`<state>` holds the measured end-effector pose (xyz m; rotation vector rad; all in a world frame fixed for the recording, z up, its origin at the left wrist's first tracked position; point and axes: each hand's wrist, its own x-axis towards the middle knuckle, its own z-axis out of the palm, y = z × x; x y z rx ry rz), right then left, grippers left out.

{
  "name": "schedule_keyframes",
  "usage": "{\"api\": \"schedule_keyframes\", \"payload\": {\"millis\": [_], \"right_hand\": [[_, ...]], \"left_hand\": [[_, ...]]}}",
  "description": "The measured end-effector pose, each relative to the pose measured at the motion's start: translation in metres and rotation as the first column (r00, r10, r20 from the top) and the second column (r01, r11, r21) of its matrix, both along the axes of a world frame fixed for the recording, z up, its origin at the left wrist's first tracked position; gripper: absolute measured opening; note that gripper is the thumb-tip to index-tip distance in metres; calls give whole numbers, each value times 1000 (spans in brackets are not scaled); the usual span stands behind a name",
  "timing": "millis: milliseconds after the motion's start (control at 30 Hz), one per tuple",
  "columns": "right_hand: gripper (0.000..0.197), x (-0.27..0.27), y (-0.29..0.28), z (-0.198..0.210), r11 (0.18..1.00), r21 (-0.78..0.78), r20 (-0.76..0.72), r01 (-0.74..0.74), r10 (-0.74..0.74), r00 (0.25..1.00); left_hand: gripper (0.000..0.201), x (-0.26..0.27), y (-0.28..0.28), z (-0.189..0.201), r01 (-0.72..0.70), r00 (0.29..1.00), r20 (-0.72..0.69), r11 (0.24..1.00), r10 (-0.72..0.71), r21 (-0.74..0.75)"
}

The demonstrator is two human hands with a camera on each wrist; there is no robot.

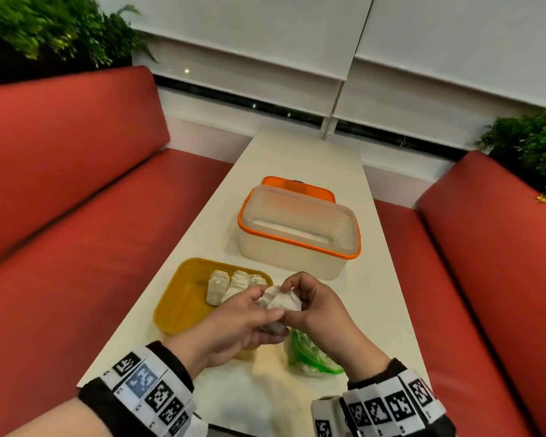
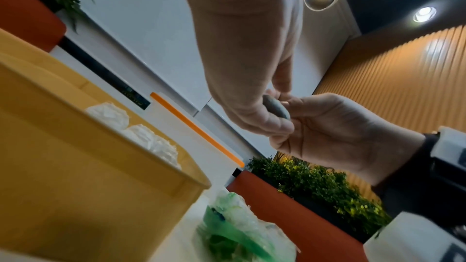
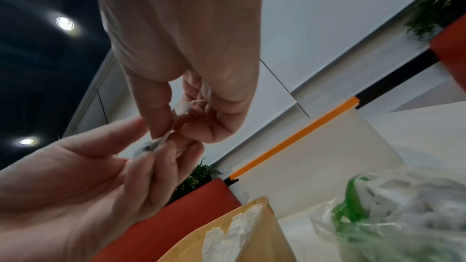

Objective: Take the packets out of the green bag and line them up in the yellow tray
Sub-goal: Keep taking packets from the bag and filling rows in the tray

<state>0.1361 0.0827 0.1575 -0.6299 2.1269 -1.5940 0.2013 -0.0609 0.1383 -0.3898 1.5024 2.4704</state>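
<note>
Lower centre of the frame: your left hand [image 1: 234, 323] and right hand [image 1: 312, 310] both pinch one packet [image 1: 281, 301] beside the yellow tray [image 1: 171, 313] (three packets already inside); tugging apart could tear it.

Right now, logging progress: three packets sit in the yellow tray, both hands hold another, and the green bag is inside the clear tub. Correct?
One error: the green bag lies on the table, not in the tub, as the head view shows. The tray packets and both hands on another packet are right.
</note>
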Motion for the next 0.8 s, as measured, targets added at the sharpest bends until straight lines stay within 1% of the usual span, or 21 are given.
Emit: {"api": "schedule_keyframes", "payload": {"millis": [100,133,200,267,300,400,500,567,633,700,800], "right_hand": [[38,-1,-9,-1,999,40,32,36,-37,999],[34,-2,-13,-1,998,48,49,39,-41,998],[19,-5,-20,-1,995,89,47,40,-44,998],[6,-7,-29,-1,981,188,-19,49,-46,999],[4,-7,-35,-1,967,251,-78,51,-32,996],[15,-6,-54,2,912,410,-257,28,86,963],[17,-3,-74,9,872,484,-308,-70,245,919],[15,-5,-87,14,848,522,-335,-94,306,891],[14,-10,-101,18,839,537,-370,-83,323,871],[11,-15,-114,20,838,541,-394,-71,326,860],[9,-23,-129,16,817,574,-410,-58,348,843]], "left_hand": [[39,3,-9,-4,-54,998,-33,991,50,-120],[37,5,-12,-4,-68,997,-42,986,63,-153],[34,7,-19,-4,-90,995,-59,973,79,-212],[34,8,-25,-6,-107,994,-64,960,93,-261],[34,10,-29,-7,-114,993,-62,952,100,-285],[33,11,-41,-13,-133,991,-56,929,121,-345],[29,14,-56,-16,-166,986,-76,915,148,-367],[26,16,-67,-16,-179,984,-83,912,159,-368],[19,16,-79,-20,-219,976,-83,913,202,-344],[11,16,-93,-25,-289,957,-71,899,282,-329],[13,18,-110,-33,-381,920,-41,866,390,-325]]}}
